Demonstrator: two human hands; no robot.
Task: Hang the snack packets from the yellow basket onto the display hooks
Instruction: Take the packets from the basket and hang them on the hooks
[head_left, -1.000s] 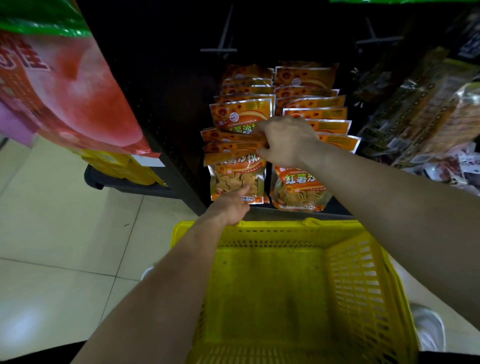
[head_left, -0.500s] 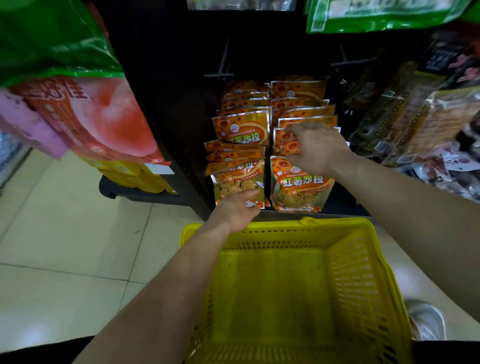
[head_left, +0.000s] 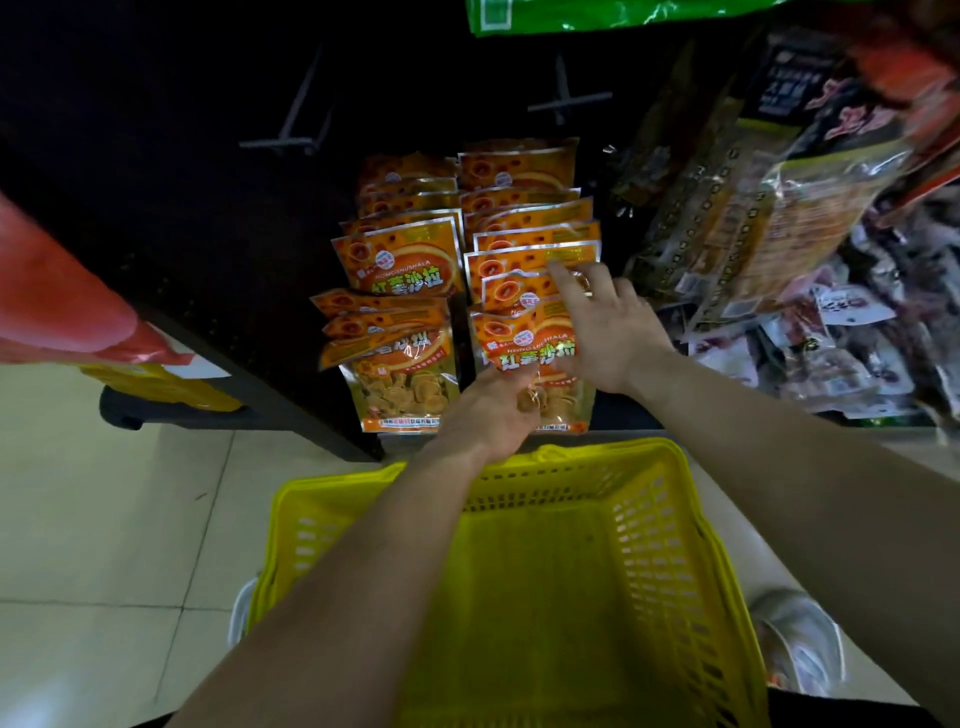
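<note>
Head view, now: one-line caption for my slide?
Left hand holds the front orange snack packet while right hand touches packets behind, above the yellow basket.

Beyond the yellow basket (head_left: 311, 519), orange snack packets (head_left: 400, 260) hang in two columns on a dark rack. Just past the basket's far rim, the left hand (head_left: 485, 415) lies on the right column's front packet (head_left: 511, 338). Further from the basket, the right hand (head_left: 608, 332) spreads straight fingers (head_left: 563, 280) over the packets behind.

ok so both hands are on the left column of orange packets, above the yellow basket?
No: the head view shows the left hand and right hand on the right column of orange packets, above the yellow basket.
</note>
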